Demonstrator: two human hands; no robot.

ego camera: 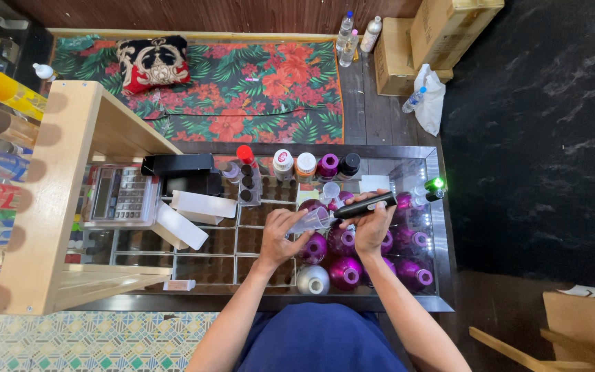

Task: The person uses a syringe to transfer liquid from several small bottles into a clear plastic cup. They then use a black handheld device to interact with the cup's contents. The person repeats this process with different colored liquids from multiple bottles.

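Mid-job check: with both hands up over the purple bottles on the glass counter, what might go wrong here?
1. The left hand tilts a small clear funnel against the black bottle in the right hand; liquid may miss and spill onto the glass counter.
2. Purple bottles crowd beneath the wrists; a bump might topple one.

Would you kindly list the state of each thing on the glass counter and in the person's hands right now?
Left hand: fingers closed around a small clear funnel.
Small clear funnel: held, tilted sideways.
Right hand: gripping a slim black bottle.
Slim black bottle: held almost level, tip at the funnel.
Purple bottles: standing, clustered on the glass counter.
Silver bottle: upright.
Calculator: lying flat.
Capped bottles: upright in a row.
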